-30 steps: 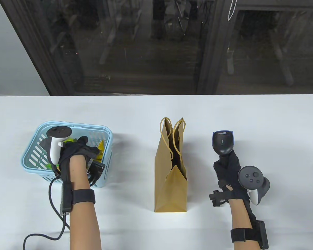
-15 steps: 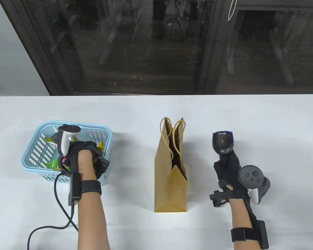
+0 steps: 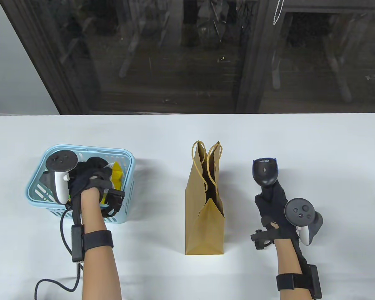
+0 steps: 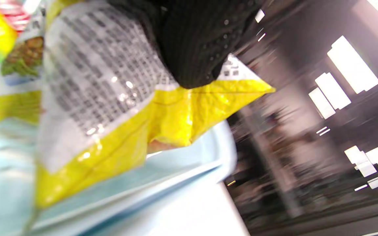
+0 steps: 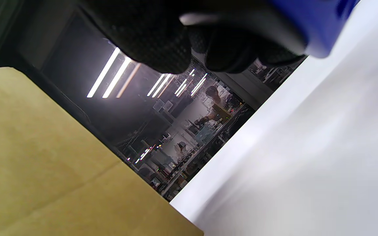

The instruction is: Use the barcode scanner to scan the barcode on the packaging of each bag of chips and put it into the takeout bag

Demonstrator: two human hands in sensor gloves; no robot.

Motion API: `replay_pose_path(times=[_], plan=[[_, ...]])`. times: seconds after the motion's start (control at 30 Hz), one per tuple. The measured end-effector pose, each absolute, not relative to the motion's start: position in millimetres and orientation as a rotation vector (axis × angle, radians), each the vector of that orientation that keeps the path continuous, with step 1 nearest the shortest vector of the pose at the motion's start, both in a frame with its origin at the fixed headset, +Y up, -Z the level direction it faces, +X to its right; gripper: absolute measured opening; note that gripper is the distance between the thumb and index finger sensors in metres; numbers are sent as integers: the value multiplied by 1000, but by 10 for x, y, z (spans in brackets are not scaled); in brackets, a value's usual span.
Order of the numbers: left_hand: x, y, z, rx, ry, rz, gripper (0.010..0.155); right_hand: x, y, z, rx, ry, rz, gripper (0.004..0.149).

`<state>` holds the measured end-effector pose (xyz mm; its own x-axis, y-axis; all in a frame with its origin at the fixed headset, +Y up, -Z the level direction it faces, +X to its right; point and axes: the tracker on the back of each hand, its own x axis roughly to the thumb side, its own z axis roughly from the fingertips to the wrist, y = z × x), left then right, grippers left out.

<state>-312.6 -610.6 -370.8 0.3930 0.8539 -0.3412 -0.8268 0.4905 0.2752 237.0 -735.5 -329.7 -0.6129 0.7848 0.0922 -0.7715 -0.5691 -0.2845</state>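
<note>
My left hand (image 3: 92, 175) is over the light blue basket (image 3: 128, 165) at the table's left and grips a yellow bag of chips (image 3: 117, 173). In the left wrist view a gloved finger (image 4: 192, 42) presses on the yellow bag of chips (image 4: 116, 108), printed back side showing, above the basket's rim (image 4: 176, 177). The brown paper takeout bag (image 3: 204, 218) stands upright and open in the middle. My right hand (image 3: 273, 200) holds the black barcode scanner (image 3: 265, 170) by its handle, to the right of the bag.
More chip bags (image 4: 2, 49) lie in the basket, green and yellow. A black cable (image 3: 54, 281) trails from my left wrist over the table's front left. The takeout bag's side (image 5: 44, 170) fills the lower left of the right wrist view. A dark glass wall stands behind the table.
My left hand has closed on the yellow bag and lifted it a little within the basket. The right hand and scanner have barely moved.
</note>
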Motion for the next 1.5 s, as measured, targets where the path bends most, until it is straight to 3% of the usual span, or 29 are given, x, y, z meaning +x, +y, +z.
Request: replay_pose_path(times=[0.1,0.43,0.57,0.77,0.83,1.07,1.2,1.5], plan=[[-3068,-5893,-3614,239,327,1247,38,2365,-7351,-3297,-49,-374,2206,70],[-2711,-5529,-3401,429,92,1426,35,2332,-7242,-3266,17,-417,2170,69],[-2529,-5429,-3369,385,-33,1516,76,2305,-7009,-3207,98,-493,2079,67],[-2307,-5263,-3303,398,-117,1608,44,2243,-6517,-3032,246,-587,1938,65],[-2268,-5221,-3283,403,-129,1628,41,2219,-6397,-2976,288,-591,1897,64],[-2033,-5081,-3110,374,-259,1682,36,1991,-5958,-2737,602,-447,1817,63],[-1813,-5029,-3002,241,-375,1820,35,1749,-5826,-2638,782,-261,1728,61],[-1448,-5006,-2864,93,-484,1784,36,1611,-5785,-2598,784,-228,1759,58]])
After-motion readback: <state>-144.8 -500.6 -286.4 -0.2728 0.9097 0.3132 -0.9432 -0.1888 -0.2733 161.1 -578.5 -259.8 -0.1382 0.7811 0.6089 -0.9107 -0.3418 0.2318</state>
